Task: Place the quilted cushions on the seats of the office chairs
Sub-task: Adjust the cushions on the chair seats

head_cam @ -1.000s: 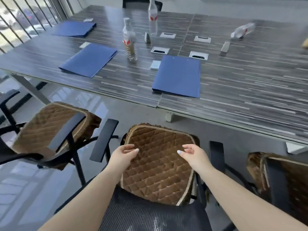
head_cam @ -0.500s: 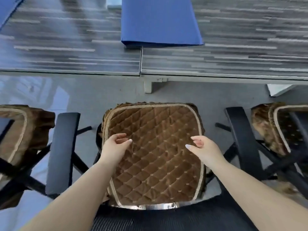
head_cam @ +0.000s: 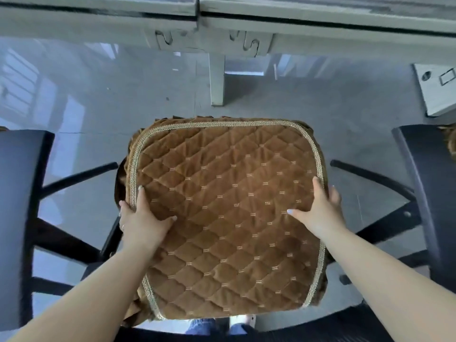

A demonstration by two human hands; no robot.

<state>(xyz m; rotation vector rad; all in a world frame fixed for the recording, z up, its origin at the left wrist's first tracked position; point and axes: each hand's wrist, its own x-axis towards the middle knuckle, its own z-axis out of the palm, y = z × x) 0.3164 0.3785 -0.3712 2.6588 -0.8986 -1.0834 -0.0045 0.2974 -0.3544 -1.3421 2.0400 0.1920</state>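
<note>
On the chair seat, between two black armrests (head_cam: 22,206): one brown quilted cushion (head_cam: 227,218), laid flat. Side edges are gripped by left hand (head_cam: 140,223) and right hand (head_cam: 320,213), fingers curled over the trim, presumably for squaring it.
</note>
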